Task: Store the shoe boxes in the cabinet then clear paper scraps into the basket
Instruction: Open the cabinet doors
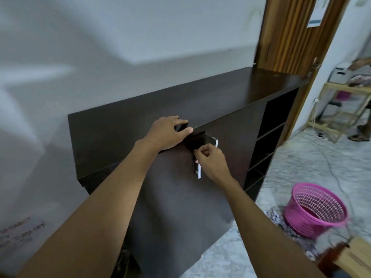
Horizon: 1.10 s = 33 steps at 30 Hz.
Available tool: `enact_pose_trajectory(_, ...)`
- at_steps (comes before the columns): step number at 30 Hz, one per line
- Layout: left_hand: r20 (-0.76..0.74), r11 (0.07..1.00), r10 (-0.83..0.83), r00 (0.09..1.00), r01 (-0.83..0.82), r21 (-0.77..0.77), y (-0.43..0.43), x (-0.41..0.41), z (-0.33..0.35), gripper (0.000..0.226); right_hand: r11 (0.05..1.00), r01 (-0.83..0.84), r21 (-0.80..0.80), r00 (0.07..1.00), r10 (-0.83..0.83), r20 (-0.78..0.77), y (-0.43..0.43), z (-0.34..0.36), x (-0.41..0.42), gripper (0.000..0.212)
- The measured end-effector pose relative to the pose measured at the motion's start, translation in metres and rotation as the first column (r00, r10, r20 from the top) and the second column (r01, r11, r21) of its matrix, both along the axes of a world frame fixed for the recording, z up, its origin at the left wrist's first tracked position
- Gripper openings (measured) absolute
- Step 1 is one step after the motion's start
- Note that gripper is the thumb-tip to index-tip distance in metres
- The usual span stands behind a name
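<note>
- The dark brown cabinet (220,91) stands against a pale wall (120,37). Its left door (170,197) is swung a little out toward the camera.
- The left hand (166,133) lies on that door's top corner, with its fingers curled over the edge and the thumb pressed along the front.
- The right hand (210,159) is just below, its fingers bent round the upper part of the door's silver handle (199,173).
- The right door (236,141) sits closed, and its own handle (216,141) shows just above the right hand.
- Open shelves (269,141) fill the cabinet's right end.
- A pink basket (301,223) stands on the marbled floor (301,157), right of the cabinet and apart from it.
- A slatted wooden door (291,37) rises behind the cabinet's far end.
</note>
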State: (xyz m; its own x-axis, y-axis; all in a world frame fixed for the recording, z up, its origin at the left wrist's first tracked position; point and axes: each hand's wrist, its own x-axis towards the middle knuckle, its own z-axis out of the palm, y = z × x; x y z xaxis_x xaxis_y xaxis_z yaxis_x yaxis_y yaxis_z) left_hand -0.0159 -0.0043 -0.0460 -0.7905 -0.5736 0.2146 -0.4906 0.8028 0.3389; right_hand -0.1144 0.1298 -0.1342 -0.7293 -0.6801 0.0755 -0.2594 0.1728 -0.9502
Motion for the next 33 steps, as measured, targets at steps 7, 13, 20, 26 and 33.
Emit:
enact_pose_trajectory(7, -0.013, 0.999, -0.033, 0.999, 0.034, 0.029, 0.0, 0.001, 0.0, 0.056, 0.987, 0.149, -0.055, 0.988, -0.148, 0.032, 0.038, -0.009, 0.025, 0.047)
enact_pose_trajectory(13, 0.045, 0.999, -0.025, 0.999, 0.023, 0.043, 0.002, 0.005, 0.001, 0.057, 0.984, 0.165, -0.066, 0.985, -0.168, -0.047, 0.064, -0.007, 0.038, 0.053)
enact_pose_trajectory(20, 0.106, 1.0, 0.001, 0.994, 0.0, -0.013, 0.015, 0.025, -0.001, 0.054, 0.978, 0.208, -0.023, 0.978, -0.208, -0.015, 0.134, -0.005, 0.066, 0.041)
enact_pose_trajectory(26, 0.102, 0.997, 0.076, 0.992, -0.076, -0.009, 0.035, 0.061, -0.001, 0.049, 0.894, 0.083, 0.441, 0.935, 0.084, -0.346, 0.201, 0.036, 0.095, 0.055)
enact_pose_trajectory(33, 0.074, 0.989, 0.148, 0.986, -0.146, -0.025, 0.04, 0.119, 0.002, 0.046, 0.828, -0.374, 0.419, 0.858, 0.48, -0.183, 0.198, 0.064, 0.146, 0.034)
